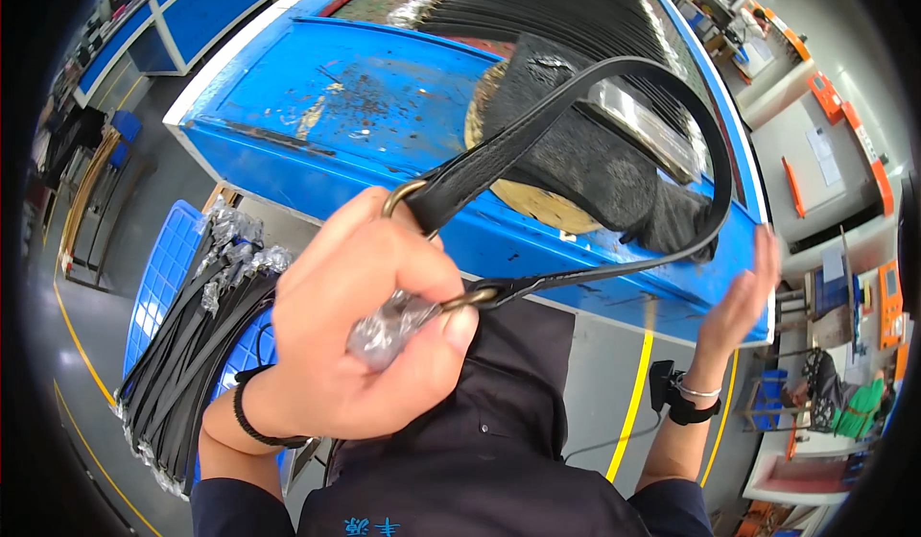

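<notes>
Close to the camera, my left hand (369, 316) is closed around both ends of a black leather strap (566, 105), which arches out into a wide loop. Brass-coloured rings (403, 193) sit at its ends, and crumpled clear plastic wrap (389, 331) pokes out between my fingers. My right hand (741, 292) is apart from the strap, beside the bench's right corner, with its fingers stretched out and nothing in it. Seen through the loop, a black cloth (595, 177) lies over a round wooden board (547, 209), with a shiny metal block (643, 126) on the cloth.
The blue workbench (288, 86) spans the front, its top stained. Many black straps (547, 4) lie in rows at its far side. To my left, a blue plastic rack (168, 268) carries a bundle of wrapped straps (206, 345). Other workstations and a person (854, 403) show at right.
</notes>
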Demonstrator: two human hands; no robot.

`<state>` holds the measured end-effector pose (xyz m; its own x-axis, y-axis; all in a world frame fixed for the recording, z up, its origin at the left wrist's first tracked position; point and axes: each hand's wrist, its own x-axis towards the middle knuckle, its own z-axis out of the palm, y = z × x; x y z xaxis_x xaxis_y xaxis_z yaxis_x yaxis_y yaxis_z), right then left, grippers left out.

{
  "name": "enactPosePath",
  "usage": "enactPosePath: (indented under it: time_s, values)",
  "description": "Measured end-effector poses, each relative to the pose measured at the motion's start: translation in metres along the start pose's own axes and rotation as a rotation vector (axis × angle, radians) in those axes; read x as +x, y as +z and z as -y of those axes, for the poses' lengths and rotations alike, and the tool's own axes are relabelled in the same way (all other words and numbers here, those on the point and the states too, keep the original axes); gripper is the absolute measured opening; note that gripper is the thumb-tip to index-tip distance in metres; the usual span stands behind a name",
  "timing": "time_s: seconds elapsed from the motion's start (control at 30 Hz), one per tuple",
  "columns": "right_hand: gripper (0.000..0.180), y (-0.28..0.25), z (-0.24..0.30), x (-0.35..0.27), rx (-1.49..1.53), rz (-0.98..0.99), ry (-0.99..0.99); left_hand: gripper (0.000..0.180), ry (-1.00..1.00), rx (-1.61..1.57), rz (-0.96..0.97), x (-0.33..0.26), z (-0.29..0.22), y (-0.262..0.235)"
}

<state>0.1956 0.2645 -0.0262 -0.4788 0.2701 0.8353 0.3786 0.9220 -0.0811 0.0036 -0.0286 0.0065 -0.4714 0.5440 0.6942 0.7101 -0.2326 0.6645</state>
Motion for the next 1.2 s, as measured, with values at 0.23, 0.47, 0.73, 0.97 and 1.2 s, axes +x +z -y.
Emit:
enactPosePath:
  time_s: [0.23, 0.47, 0.73, 0.97, 1.2]
  values:
    - [0.029, -0.010, -0.013, -0.013, -0.131, 0.448, -0.097, 0.009, -0.004, 0.011, -0.167, -0.005, 0.002, -0.004]
    - [0.032, 0.002, -0.041, -0.020, -0.004, 0.066, 0.146, 0.017, 0.262, 0.361, -0.106, -0.011, -0.016, -0.016]
    - [0.027, 0.008, -0.037, -0.032, -0.162, -0.114, 0.066, 0.020, 0.348, 0.423, -0.271, -0.029, -0.036, -0.012]
    - [0.031, 0.018, -0.029, -0.056, -0.251, -0.140, 0.015, 0.015, -0.241, -0.683, -0.343, -0.040, -0.057, -0.015]
    - [0.033, 0.017, -0.026, -0.058, -0.264, -0.141, 0.046, 0.028, -0.454, -1.865, 0.006, -0.022, -0.063, -0.019]
